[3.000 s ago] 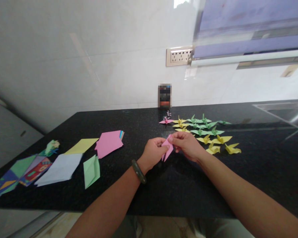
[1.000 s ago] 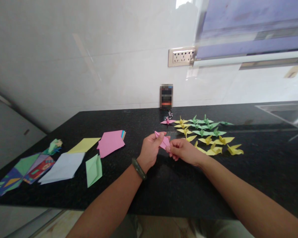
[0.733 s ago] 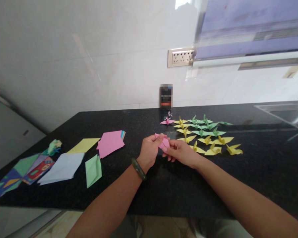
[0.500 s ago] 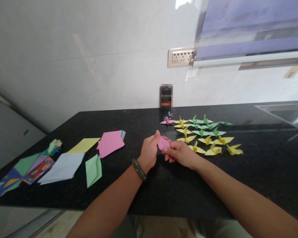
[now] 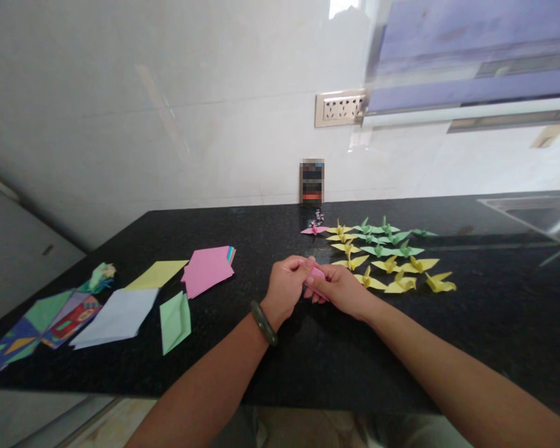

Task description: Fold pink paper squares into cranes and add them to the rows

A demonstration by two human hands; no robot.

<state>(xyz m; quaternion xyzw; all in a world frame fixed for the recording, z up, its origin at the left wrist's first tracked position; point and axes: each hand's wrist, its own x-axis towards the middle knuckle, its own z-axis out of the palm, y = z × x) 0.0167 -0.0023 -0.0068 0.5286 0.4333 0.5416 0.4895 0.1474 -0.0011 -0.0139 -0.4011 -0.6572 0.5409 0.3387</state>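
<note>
A small folded piece of pink paper (image 5: pixel 316 275) is pinched between my two hands above the black counter. My left hand (image 5: pixel 287 283) grips its left side, thumb on top, and a dark bangle circles that wrist. On the other side my right hand (image 5: pixel 343 287) holds the paper with the thumb over it and fingers curled beneath. Much of the paper is covered by my fingers. Just beyond my right hand stand rows of yellow paper cranes (image 5: pixel 350 261) and green paper cranes (image 5: pixel 378 249), with one pink paper crane (image 5: pixel 314 230) at the back left.
Left on the counter (image 5: pixel 261 230) lie a stack of pink paper (image 5: pixel 209 270), a folded green sheet (image 5: pixel 175 322), yellow paper (image 5: pixel 158 274), white sheets (image 5: pixel 116 316) and a colourful patterned piece (image 5: pixel 42 323). A phone-like object (image 5: pixel 312 182) leans on the wall below a socket (image 5: pixel 340 109).
My left thumb has come down and right over the pink paper, and my hands are closer together. Less of the paper shows. The cranes and sheets stay where they were.
</note>
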